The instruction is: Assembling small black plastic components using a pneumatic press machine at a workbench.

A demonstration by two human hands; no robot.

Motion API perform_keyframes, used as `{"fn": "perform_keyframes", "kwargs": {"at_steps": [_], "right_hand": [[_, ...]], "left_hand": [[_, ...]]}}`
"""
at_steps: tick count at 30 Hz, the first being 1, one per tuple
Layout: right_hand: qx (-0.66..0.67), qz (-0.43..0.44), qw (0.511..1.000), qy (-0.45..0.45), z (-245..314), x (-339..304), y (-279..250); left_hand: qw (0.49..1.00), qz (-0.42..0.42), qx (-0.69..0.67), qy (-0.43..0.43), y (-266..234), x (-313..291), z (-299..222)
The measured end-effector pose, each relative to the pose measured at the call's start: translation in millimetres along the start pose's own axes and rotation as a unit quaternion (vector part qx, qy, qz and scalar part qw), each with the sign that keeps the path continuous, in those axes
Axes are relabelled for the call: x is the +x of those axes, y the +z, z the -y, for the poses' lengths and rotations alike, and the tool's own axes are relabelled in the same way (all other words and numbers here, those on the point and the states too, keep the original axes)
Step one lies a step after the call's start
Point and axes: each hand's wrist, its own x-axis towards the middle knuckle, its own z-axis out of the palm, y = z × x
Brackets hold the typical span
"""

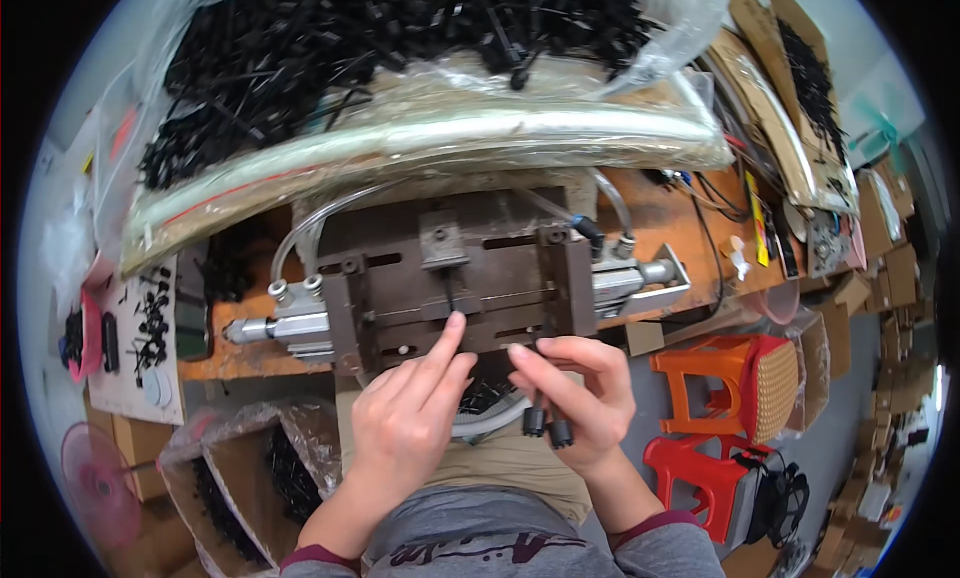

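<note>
Head view: right hand (585, 393) fingers grasp slim black plastic pins (548, 426); left hand (405, 418) points, released.

Two bare hands are in view, the left hand (405, 418) and the right hand (580, 393). The right hand holds two small black cylindrical parts (548, 425). One brown metal fixture (455, 278) sits on the one wooden worktop (665, 213), with two silver air cylinders, one on the left (280, 323) and one on the right (635, 278). One clear bag of black plastic parts (380, 68), too many to count. Two plastic stools, one orange (715, 383), one red (700, 478). One pink fan (95, 483).
</note>
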Motion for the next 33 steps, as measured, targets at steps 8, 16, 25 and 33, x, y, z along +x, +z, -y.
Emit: {"fn": "perform_keyframes", "kwargs": {"at_steps": [8,16,25,33], "right_hand": [[-0.022,-0.011,0.998,-0.054,-4,-3,2],[-0.043,0.002,0.995,-0.090,-4,-1,-4],[-0.125,0.025,0.978,-0.166,9,-1,-10],[-0.161,0.040,0.963,-0.213,5,-2,-9]], "left_hand": [[1.000,0.016,0.018,-0.014,-3,0,7],[0.999,0.031,0.027,-0.023,-4,1,4],[0.999,0.038,0.021,-0.009,-7,2,6],[0.984,0.000,-0.171,0.041,-26,-10,-1]]}}
